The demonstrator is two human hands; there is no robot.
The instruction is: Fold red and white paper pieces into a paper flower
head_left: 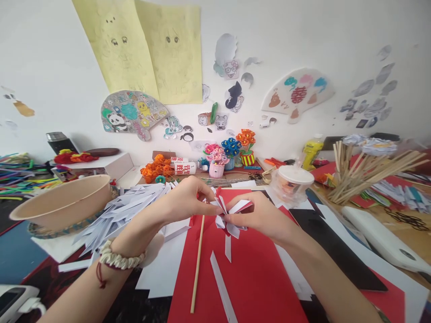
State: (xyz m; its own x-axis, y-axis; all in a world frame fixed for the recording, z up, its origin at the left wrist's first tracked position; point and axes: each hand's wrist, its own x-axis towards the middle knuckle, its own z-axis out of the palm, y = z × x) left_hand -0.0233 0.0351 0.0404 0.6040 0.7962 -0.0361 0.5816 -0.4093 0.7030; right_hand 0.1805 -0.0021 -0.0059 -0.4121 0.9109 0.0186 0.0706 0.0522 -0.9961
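Both hands meet over a red sheet of paper (256, 269) around a small bunch of folded red and white paper strips (232, 229), fanned out like petals. My left hand (191, 197) pinches the bunch from its left side with thumb and fingertips. From the right, my right hand (257, 215) grips it, some strips sticking out between thumb and fingers. Below lie a thin wooden stick (198, 269) and a loose white paper strip (222, 287), with a shorter strip (228, 249) hanging or lying just under the bunch.
Left of my hands are a heap of white paper strips (117, 215) and a beige basin (63, 197). Behind stand pots of craft flowers (218, 163). To the right are a lidded plastic cup (292, 181), wooden sticks (370, 170), a black flat object (336, 251) and a white device (387, 237).
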